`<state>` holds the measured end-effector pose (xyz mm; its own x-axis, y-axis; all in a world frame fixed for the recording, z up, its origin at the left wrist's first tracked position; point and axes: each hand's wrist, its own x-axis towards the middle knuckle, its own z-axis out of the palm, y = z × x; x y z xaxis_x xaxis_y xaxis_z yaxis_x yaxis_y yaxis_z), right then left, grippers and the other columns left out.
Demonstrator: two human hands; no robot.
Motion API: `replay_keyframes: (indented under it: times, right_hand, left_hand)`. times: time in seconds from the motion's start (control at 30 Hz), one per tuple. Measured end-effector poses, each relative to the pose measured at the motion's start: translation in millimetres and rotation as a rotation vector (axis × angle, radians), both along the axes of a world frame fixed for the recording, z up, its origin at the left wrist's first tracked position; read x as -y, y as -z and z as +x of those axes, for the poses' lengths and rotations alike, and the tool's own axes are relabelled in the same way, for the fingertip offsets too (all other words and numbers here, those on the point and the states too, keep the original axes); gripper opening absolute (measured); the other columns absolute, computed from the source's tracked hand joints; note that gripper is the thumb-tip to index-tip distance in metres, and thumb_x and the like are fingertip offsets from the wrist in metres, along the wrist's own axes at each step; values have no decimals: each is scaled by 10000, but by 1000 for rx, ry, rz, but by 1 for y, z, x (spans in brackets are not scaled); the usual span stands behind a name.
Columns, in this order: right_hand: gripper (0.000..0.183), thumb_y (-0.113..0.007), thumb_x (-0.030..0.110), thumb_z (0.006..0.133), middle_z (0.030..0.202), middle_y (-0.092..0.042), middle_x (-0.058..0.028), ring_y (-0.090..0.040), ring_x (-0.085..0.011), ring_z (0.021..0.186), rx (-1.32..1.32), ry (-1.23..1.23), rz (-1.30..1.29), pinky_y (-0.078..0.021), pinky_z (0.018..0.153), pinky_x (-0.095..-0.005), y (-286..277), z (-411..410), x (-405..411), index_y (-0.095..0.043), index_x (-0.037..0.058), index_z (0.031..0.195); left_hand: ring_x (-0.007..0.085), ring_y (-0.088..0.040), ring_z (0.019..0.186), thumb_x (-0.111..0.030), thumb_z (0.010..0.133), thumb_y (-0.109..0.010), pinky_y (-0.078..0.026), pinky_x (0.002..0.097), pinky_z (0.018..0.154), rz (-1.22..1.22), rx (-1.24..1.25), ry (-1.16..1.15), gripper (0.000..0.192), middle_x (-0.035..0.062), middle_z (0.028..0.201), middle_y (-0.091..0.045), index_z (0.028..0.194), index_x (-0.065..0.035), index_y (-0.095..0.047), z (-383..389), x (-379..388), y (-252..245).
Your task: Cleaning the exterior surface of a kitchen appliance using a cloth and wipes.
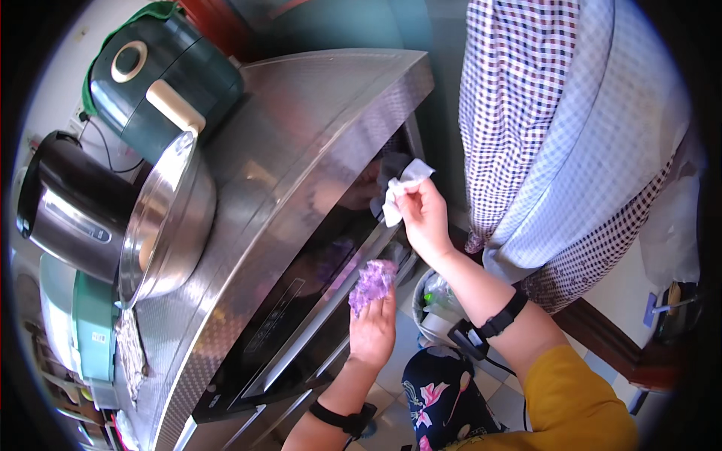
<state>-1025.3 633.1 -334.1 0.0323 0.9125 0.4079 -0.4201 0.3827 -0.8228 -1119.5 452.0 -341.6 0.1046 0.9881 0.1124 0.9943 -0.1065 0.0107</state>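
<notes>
My left hand (372, 330) is in front of the black glass front of a built-in appliance (316, 270), with a crumpled purple cloth (372, 284) at its fingers. Higher up, near the end of the appliance's metal handle (316, 332), my right hand (423, 217) pinches a white tissue or thin cloth (409, 177). The glass mirrors both hands faintly. Both wrists or forearms carry black straps.
On the stainless steel counter (237, 186) stand a green air fryer (169, 84), a steel bowl (180, 231), a dark kettle-like appliance (84, 208) and a green container (93, 327). Checked cloths (519, 113) hang at right, above a bin with waste (437, 304).
</notes>
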Motion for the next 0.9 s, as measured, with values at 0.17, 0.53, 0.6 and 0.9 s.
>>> replay_keyframes:
  times: [0.17,0.53,0.6,0.9]
  right_hand:
    - [86,-613,-5,829,875,-620,-95,-627,-172,803,297,-40,203,-497,723,-289,5,-24,59,-555,4,892]
    - [106,-585,-28,809,841,-621,-105,-614,-151,774,264,120,-64,-494,709,-277,26,4,8,-563,-23,913]
    - [107,-594,-18,823,838,-625,-96,-618,-142,764,311,92,-139,-492,715,-262,11,3,14,-555,-31,921]
    - [92,-505,65,892,901,-586,-52,-585,-172,792,-180,-432,-842,-498,708,-321,1,-56,98,-518,69,983]
  left_hand:
    - [392,-490,1152,119,660,-468,-363,451,992,123,251,36,700,240,1257,-490,1348,22,-384,4,51,-9]
    - [259,-572,1061,117,729,-297,-441,327,932,230,1730,-614,623,194,1155,-563,1336,18,-393,-40,114,-15]
    - [277,-552,1097,122,743,-300,-450,361,956,362,2209,-555,559,196,1218,-522,1282,35,-420,-57,121,-24]
    - [284,-540,1087,107,760,-364,-439,406,962,471,2685,-479,453,149,1159,-546,1193,10,-455,-90,126,-21]
